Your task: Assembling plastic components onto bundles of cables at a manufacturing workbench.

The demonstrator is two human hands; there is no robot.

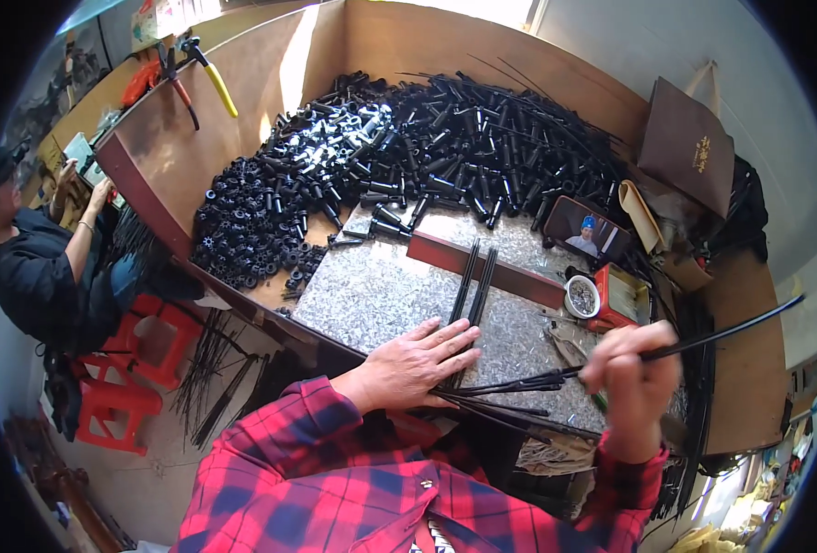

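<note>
My left hand (pixel 413 367) lies flat, fingers stretched, across the near end of some thin black rods (pixel 482 290). These rods rest side by side on a speckled stone slab (pixel 353 286), their far ends over a dark red wooden bar (pixel 528 279). Raised at the right edge of the slab, my right hand (pixel 631 373) is closed round a long black rod (pixel 731 334), which sticks out to the upper right. More thin rods (pixel 519 380) run from beside my left hand toward my right fist. Slight motion blur softens the right hand.
Behind the slab heap black tubular parts (pixel 464 138) and small black toothed pieces (pixel 242 212), inside wooden walls. At right are a phone (pixel 588 230), a small white bowl (pixel 581 297), a red tin (pixel 625 290) and pliers (pixel 567 348). Another person (pixel 40 267) sits far left near red stools (pixel 118 415).
</note>
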